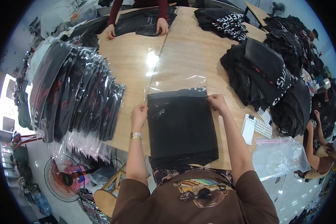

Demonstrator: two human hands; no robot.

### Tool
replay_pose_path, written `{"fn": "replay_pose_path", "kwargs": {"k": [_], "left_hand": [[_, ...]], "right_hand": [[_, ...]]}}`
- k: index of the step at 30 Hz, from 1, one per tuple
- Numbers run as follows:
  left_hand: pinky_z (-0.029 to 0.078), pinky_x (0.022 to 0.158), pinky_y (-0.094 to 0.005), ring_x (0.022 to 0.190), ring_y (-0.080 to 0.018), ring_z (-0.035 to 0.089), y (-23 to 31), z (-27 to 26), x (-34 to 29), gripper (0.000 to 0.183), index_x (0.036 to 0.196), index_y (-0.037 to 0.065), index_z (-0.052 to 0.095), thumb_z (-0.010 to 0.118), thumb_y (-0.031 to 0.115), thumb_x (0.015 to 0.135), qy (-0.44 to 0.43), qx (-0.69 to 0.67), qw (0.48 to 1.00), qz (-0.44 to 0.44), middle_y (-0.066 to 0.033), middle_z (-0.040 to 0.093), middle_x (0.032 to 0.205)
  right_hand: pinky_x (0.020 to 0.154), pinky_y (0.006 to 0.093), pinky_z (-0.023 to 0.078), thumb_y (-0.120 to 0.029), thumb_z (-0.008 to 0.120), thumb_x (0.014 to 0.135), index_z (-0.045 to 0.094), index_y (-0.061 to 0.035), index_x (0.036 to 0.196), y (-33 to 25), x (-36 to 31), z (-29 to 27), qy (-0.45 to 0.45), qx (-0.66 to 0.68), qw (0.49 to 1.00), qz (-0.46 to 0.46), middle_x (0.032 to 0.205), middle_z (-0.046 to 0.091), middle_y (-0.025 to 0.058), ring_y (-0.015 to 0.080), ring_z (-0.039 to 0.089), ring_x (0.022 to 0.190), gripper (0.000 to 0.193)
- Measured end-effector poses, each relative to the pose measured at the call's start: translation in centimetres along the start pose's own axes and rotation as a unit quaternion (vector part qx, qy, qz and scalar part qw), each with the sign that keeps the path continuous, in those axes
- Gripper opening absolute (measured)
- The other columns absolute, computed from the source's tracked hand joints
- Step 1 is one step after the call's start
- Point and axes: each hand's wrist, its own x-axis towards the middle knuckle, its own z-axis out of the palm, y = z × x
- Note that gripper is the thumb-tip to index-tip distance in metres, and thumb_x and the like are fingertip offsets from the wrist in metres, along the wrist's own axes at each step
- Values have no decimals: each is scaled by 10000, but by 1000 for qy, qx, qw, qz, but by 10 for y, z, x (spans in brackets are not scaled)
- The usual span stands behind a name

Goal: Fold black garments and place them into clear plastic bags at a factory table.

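A folded black garment [181, 128] lies flat in front of me, inside a clear plastic bag [177, 83] whose loose end stretches past the garment on the far side. My left hand [139, 115] pinches the bag at its left edge, near the garment's far left corner. On the opposite edge my right hand [218, 103] grips the bag by the far right corner. The garment's near end reaches the table edge against my body. White print shows along its far edge.
Bagged black garments [76, 93] are stacked in a row at left. Loose black garments [257, 71] pile up at right, near white label sheets [248, 128] and empty clear bags [278, 156]. Across the wooden table [190, 52] another person's hands [162, 27] handle a black garment. A fan [65, 178] stands at lower left.
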Motion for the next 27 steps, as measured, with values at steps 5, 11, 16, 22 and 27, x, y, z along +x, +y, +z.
{"fn": "replay_pose_path", "kwargs": {"k": [5,11,16,22,27], "left_hand": [[410,396,-219,451,-86,543,22,-14,-18,160,801,3,594,531,133,870,-85,-121,988,-36,-33,586,587],[417,353,-226,448,-112,554,32,-27,-31,138,810,8,559,494,107,881,-113,-107,983,-94,-45,562,597],[423,351,-227,453,-121,561,35,-39,-55,148,824,5,538,470,118,892,-180,-112,968,-134,-48,545,612],[416,354,-218,449,-114,559,26,-46,-96,181,813,13,534,446,139,910,-222,-131,954,-151,-40,545,615],[401,347,-205,441,-115,560,27,-53,-135,204,817,23,539,431,159,924,-243,-143,939,-198,-38,555,611]], "right_hand": [[341,240,316,-129,532,835,605,-6,889,-6,-12,-4,-27,-9,999,17,560,539,27,89,439,388,153],[311,250,353,-82,482,826,576,7,863,-8,-14,4,-5,-42,999,2,550,555,52,113,469,350,135],[298,264,345,-65,463,820,557,14,833,1,-33,-2,12,-55,998,5,542,549,64,128,471,338,123],[288,274,341,-75,477,854,552,9,833,27,-83,-9,29,-73,997,1,521,553,90,158,475,319,115],[496,377,442,-57,493,840,529,15,852,69,-124,-11,105,-184,968,-137,637,593,134,278,589,555,81]]}}
